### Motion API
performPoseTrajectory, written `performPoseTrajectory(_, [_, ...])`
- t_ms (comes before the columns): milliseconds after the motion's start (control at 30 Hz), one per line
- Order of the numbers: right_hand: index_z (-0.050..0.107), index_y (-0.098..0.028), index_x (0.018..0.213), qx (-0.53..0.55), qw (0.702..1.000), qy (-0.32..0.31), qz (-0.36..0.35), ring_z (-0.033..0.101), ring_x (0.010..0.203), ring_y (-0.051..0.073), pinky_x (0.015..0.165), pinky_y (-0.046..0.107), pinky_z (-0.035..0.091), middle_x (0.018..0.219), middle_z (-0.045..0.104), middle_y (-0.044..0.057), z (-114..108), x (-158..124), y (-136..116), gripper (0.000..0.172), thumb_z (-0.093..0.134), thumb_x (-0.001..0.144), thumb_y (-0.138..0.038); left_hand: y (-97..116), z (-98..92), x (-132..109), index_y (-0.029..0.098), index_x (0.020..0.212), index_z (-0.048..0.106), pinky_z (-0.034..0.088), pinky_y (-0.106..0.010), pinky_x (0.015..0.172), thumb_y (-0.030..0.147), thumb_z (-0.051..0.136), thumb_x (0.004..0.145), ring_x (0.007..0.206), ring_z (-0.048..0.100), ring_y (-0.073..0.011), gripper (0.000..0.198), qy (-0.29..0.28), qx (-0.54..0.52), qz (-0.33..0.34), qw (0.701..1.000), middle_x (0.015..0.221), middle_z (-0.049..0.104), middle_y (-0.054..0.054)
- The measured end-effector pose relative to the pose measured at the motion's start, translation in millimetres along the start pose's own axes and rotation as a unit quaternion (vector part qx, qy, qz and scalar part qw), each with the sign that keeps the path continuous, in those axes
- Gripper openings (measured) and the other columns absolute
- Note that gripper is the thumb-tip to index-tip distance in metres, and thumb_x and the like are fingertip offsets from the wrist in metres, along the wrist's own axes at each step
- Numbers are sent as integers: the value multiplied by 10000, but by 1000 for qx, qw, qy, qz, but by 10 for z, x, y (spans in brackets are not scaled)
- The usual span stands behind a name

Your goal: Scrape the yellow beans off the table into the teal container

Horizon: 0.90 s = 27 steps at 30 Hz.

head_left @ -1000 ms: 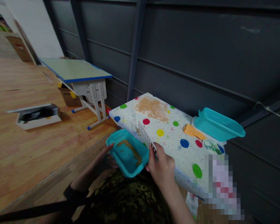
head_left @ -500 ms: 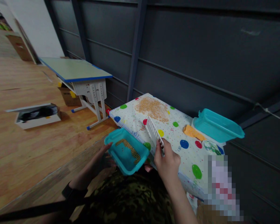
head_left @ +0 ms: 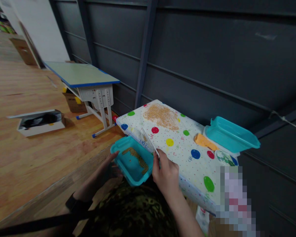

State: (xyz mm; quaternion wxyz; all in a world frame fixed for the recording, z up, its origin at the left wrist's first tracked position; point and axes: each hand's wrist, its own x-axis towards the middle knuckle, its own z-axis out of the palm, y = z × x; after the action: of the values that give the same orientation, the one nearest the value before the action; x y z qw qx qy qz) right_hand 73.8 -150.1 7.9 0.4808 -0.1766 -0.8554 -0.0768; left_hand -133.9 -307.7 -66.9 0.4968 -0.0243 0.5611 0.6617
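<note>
My left hand [head_left: 108, 169] grips the left rim of a teal plastic tray [head_left: 130, 168], which sits against the near edge of the table, above my lap. A curved band of beans [head_left: 139, 159] lies in the tray. My right hand [head_left: 166, 172] pinches a thin white slotted plastic piece [head_left: 151, 142], seen nearly edge-on. It stands tilted over the table edge beside the tray, with a few beans at its left side. Farther back on the balloon-print tablecloth [head_left: 179, 158] a pile of pale beans [head_left: 160, 115] is spread out.
A second teal tray [head_left: 233, 133] stands at the table's right end, by an orange cloth-like item [head_left: 204, 142] and a clear round dish [head_left: 224, 157]. The dark panelled wall [head_left: 212, 65] borders the table. A desk [head_left: 81, 74] and an open white box [head_left: 41, 123] are left.
My right hand has moved left with the slotted piece, bringing it to the table edge beside the tray. The piece has turned nearly edge-on. My left hand and the tray stay put.
</note>
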Motion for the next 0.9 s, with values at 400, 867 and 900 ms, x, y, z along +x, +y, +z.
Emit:
performPoseTrajectory(400, [789,-163,1189,-36,997,46,42,746,515,156,535,237,533,784,857,58,81,47,254,285,536,1250,-279,-12,22,42,128,1080,753,737,-386,619,490,717,1144,648,803,-260,369,-3,-7,-17,1000,811,781,-94])
performPoseTrajectory(867, [814,-191,1241,97,994,-57,14,789,589,182,583,255,565,804,863,48,111,29,77,288,532,1214,-247,-9,20,77,161,1048,701,732,-397,566,475,664,1170,594,795,-270,338,20,-6,-21,1000,764,767,-82])
performPoseTrajectory(900, [817,-203,1246,116,991,-62,29,796,606,182,604,256,580,849,880,55,91,33,66,281,545,1211,-266,-13,15,84,161,1066,700,734,-397,572,478,668,1167,602,799,-273,334,18,-4,-17,1000,768,772,-85])
